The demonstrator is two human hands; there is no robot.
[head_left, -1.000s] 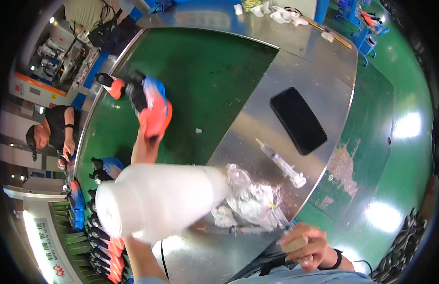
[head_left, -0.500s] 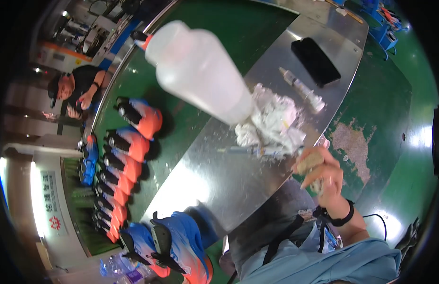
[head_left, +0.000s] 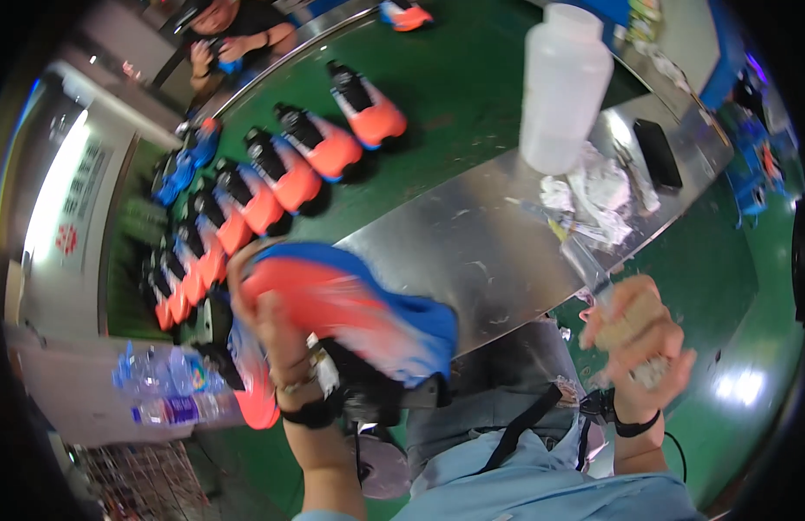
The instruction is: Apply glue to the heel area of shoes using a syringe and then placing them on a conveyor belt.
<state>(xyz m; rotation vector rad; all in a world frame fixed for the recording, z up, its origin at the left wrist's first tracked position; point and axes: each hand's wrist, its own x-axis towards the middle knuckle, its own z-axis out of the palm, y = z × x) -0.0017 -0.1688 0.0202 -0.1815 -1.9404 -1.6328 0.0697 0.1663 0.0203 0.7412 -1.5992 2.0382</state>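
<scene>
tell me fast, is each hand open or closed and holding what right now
Left hand: closed, holding a coral and blue shoe.
Right hand: closed, holding a slim clear syringe; the pale patch at its fingers is unclear.

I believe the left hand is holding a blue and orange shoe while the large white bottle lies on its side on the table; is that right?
Not quite: in the head view, the large white bottle stands upright on the table. The left hand is indeed holding a blue and orange shoe.
</scene>
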